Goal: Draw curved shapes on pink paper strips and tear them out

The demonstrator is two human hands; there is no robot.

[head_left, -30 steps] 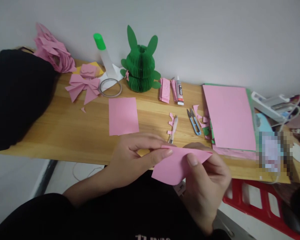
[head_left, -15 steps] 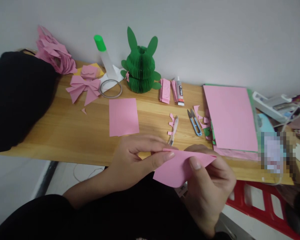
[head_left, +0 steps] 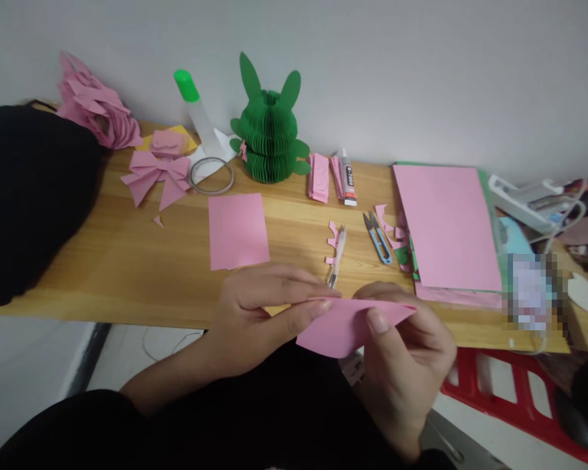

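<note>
Between both hands, above the table's front edge, is a sheet of pink paper, bent over along its upper edge. My left hand pinches its left end between thumb and fingers. The right end is gripped by my right hand, thumb on the near face and fingers behind. Just beyond the paper lie a pen and a pink paper scrap with notches. A flat pink paper square rests on the table farther left. Blue-handled thread snips lie open to the right of the pen.
A green honeycomb-paper rabbit stands by the wall. Left of it are a glue bottle, a tape roll and a pink paper bow. A glue tube and a pink sheet stack are rightward. A black object covers the left end.
The whole scene has shifted slightly left in view. The paper is tilted a little more edge-on, so less of its near face shows. Both hands keep their hold.
</note>
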